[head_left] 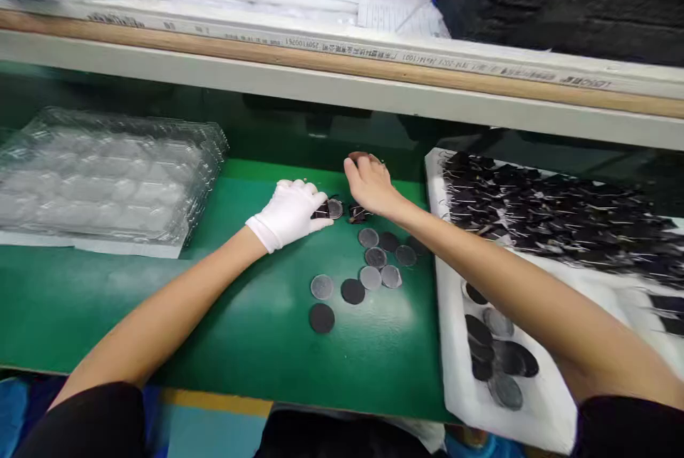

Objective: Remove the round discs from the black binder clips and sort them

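Observation:
My left hand (291,213) wears a white glove and rests on the green mat (251,330), fingers curled and pinching a small dark part with a round grey disc (334,209) at its tip. My bare right hand (368,184) reaches to the back of the mat, fingers curled over a small dark piece (357,214); what it grips is hidden. Several round discs (368,276), grey and black, lie scattered on the mat just in front of both hands.
A stack of clear plastic blister trays (107,173) sits at the left. A white foam tray (454,387) at the right holds a heap of small black wired parts (545,219) and more discs (496,362). A shelf (342,87) with papers overhangs the bench.

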A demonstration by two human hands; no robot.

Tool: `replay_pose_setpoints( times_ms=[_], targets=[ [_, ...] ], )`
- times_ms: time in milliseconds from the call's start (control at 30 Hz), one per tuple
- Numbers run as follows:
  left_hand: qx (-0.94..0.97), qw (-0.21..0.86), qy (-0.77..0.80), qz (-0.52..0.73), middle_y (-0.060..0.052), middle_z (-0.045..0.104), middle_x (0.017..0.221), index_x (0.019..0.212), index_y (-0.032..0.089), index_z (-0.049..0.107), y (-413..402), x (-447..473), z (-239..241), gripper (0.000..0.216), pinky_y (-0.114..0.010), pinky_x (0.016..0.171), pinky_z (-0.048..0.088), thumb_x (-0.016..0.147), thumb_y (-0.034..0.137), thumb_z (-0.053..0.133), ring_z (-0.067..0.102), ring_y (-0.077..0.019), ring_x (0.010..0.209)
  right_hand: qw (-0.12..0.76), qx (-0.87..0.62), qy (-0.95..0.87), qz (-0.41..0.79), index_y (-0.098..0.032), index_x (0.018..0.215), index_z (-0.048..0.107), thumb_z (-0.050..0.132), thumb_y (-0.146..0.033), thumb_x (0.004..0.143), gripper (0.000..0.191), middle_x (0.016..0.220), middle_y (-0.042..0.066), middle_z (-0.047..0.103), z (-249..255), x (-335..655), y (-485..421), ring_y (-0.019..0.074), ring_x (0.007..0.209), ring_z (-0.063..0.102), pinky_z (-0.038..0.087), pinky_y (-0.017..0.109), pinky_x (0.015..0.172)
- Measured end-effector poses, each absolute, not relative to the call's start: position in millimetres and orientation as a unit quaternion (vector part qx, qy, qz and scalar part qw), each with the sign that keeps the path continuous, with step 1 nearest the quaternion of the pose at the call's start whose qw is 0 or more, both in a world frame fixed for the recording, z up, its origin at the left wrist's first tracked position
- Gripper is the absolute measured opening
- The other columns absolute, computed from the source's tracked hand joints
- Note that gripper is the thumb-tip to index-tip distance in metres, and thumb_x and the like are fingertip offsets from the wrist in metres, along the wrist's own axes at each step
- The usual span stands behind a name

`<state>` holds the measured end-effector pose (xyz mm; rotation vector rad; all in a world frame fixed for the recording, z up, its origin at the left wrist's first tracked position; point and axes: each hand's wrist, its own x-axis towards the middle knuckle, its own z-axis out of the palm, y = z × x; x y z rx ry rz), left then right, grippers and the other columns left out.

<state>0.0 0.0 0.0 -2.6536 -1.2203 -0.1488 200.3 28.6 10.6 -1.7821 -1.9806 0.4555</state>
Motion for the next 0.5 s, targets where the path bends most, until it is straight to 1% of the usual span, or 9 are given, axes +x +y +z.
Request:
replay_pose_setpoints(
  times_ms=[133,233,500],
  targets=[
    [-0.902,0.102,-0.413,-0.065,-0.012,0.071,0.105,0.116,0.019,0.070,-1,-3,-3,0.048,-0.045,0.083,0.039,0.094,0.061,0.058,0.063,-0.0336,0.099,0.199,-0.670,-0.694,0.172,-0.023,0.150,0.041,0.012,-0.060,0.103,0.067,0.164,0.014,0.031,-9,201,32,0.0326,0.159,0.009,0.008,0.066,0.126],
    [-0.905,0.092,-0.407,-0.087,-0.012,0.071,0.105,0.116,0.019,0.070,-1,-3,-5,0.047,-0.045,0.085,0.038,0.093,0.059,0.059,0.062,-0.0334,0.100,0.200,-0.687,-0.681,0.160,-0.024,0.152,0.039,0.011,-0.059,0.104,0.065,0.166,0.013,0.027,-17,207,35,0.0315,0.159,0.008,0.008,0.067,0.125],
    [-0.907,0.078,-0.399,-0.112,-0.011,0.072,0.103,0.115,0.021,0.070,-3,9,-11,0.046,-0.047,0.090,0.037,0.091,0.060,0.062,0.062,-0.0334,0.101,0.227,-0.681,-0.681,0.142,-0.024,0.149,0.040,0.009,-0.051,0.105,0.060,0.162,0.013,0.032,-20,213,31,0.0295,0.158,0.012,0.010,0.066,0.125]
  ],
)
